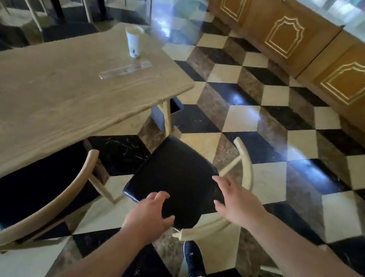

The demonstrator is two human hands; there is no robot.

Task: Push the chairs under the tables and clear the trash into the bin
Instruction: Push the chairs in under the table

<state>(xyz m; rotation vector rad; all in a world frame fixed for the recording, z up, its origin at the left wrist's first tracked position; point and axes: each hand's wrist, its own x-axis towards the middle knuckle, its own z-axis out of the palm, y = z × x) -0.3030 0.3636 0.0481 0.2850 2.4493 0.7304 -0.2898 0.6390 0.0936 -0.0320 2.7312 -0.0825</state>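
Our left hand [148, 212] and right hand [235, 200] hover open, empty; we judge the chair [174, 173] stiff and light, best gripped by its curved backrest [204, 229].

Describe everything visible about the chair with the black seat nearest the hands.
The chair has a glossy black padded seat and a pale curved wooden backrest on slim spindles. It stands on the checkered floor beyond the table's corner, not tucked under. The left hand and right hand hover open over its seat near the backrest; contact is unclear.
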